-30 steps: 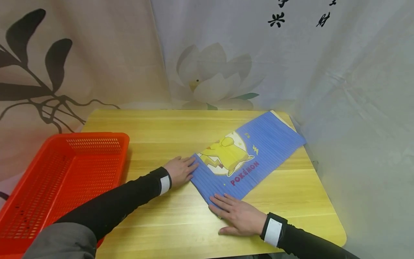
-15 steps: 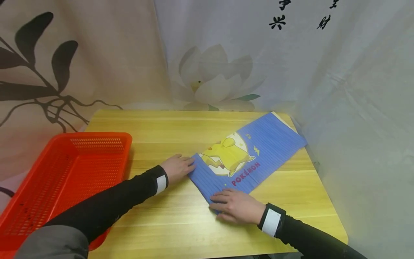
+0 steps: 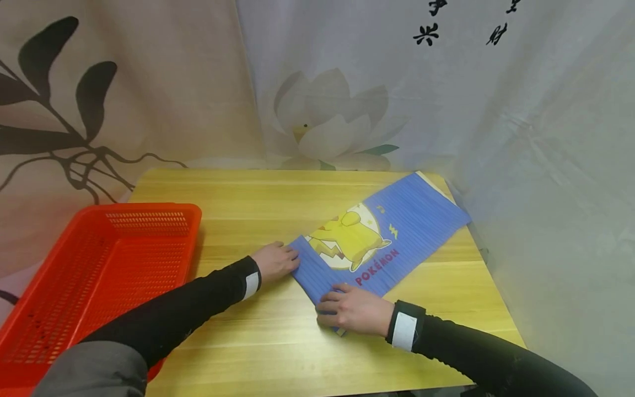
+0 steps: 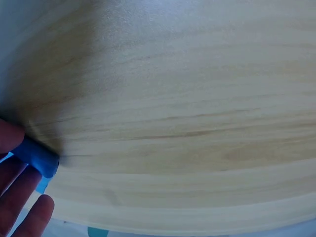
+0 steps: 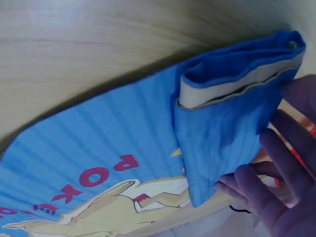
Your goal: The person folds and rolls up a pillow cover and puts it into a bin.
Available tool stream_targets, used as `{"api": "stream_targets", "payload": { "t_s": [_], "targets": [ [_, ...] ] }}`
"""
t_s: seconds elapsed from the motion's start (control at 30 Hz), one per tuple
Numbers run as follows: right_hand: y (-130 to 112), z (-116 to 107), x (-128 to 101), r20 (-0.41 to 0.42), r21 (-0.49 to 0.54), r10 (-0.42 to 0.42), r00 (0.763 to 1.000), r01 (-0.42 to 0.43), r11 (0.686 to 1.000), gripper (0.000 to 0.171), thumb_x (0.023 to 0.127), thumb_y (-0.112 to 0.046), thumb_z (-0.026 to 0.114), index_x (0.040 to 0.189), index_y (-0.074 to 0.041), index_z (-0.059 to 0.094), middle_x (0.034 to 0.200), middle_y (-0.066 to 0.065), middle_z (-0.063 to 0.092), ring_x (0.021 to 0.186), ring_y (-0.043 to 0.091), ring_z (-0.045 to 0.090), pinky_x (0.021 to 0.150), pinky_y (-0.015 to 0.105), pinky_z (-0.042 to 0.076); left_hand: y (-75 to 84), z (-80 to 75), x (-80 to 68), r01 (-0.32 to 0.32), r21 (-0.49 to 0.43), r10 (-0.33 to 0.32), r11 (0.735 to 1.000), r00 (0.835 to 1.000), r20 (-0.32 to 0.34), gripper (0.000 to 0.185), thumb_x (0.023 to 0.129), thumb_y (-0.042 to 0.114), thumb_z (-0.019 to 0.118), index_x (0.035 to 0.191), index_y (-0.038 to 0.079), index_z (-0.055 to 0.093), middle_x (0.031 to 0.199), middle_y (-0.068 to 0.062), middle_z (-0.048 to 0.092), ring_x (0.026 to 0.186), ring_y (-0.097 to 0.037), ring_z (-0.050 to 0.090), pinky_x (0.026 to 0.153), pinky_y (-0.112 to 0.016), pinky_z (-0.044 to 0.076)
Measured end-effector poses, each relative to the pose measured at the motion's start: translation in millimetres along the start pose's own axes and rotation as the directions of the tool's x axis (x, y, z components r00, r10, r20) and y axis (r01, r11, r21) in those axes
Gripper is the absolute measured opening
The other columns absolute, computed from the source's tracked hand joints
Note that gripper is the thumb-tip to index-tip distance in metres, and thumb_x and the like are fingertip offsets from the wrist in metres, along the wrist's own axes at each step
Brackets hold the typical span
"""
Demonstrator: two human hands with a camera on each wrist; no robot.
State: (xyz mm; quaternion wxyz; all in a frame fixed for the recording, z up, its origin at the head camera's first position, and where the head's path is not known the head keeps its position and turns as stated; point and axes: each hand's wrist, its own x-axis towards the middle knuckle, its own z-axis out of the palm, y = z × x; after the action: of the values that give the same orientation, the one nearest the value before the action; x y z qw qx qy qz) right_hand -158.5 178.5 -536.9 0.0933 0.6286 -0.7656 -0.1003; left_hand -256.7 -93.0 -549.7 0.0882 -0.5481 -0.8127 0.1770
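A blue ribbed towel (image 3: 412,220) printed with a yellow cartoon figure and red POKÉMON lettering lies slantwise on the table. My left hand (image 3: 275,262) holds its near left corner; in the left wrist view, the thumb and fingers (image 4: 19,195) are around a rolled blue edge. At the near right corner, my right hand (image 3: 354,310) grips the same end. The right wrist view shows that end of the towel (image 5: 222,128) turned up in a fold, its cream hem showing, with the right fingers (image 5: 259,190) along it.
A red plastic basket (image 3: 193,220) with perforated walls stands at the left, partly under the left sleeve. Wood-grain table (image 3: 238,193) surrounds the towel. Printed curtains (image 3: 337,33) hang at the back and right, and the towel's far corner reaches the right-hand curtain.
My right hand's spread fingers have drawn in around the towel's near corner and moved slightly left. My left fingers have curled in at the other corner. The towel's near end has shifted slightly.
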Motion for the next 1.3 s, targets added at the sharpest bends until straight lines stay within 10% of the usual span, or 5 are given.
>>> {"api": "stream_targets", "payload": {
  "t_s": [0.4,1.0,1.3],
  "targets": [
    [-2.6,1.4,7.1,0.094,-0.073,-0.044,0.995,0.051,0.996,0.039,0.086,-0.047,0.083,0.121,-0.032,0.079,0.134,-0.011,0.07,0.128,0.013,0.063,0.111,0.041,0.052,-2.4,2.2,0.6,-0.012,-0.031,0.01,0.999,0.998,-0.057,0.004,0.1,0.011,0.071,0.104,0.012,0.072,0.108,-0.004,0.079,0.095,-0.019,0.075,0.084,-0.034,0.06],
    [-0.5,6.3,15.8,0.087,-0.159,-0.121,0.989,0.134,0.978,0.024,0.087,-0.034,0.083,0.11,-0.036,0.076,0.116,-0.015,0.063,0.109,0.009,0.06,0.105,0.036,0.052,-8.9,-14.4,4.9,0.073,-0.155,-0.059,0.985,0.994,0.092,0.011,0.099,0.007,0.072,0.099,0.017,0.077,0.1,0.003,0.081,0.093,-0.016,0.075,0.088,-0.037,0.06],
    [-8.7,4.8,17.4,-0.038,0.029,-0.036,0.999,0.037,0.999,0.026,0.092,-0.044,0.081,0.113,-0.029,0.075,0.118,-0.01,0.069,0.108,0.012,0.065,0.101,0.033,0.053,-16.4,-17.5,-10.7,0.11,-0.233,-0.099,0.966,0.993,0.056,0.019,0.091,-0.001,0.076,0.088,0.017,0.074,0.085,0.003,0.078,0.074,-0.014,0.07,0.07,-0.033,0.059]
  ]
}}
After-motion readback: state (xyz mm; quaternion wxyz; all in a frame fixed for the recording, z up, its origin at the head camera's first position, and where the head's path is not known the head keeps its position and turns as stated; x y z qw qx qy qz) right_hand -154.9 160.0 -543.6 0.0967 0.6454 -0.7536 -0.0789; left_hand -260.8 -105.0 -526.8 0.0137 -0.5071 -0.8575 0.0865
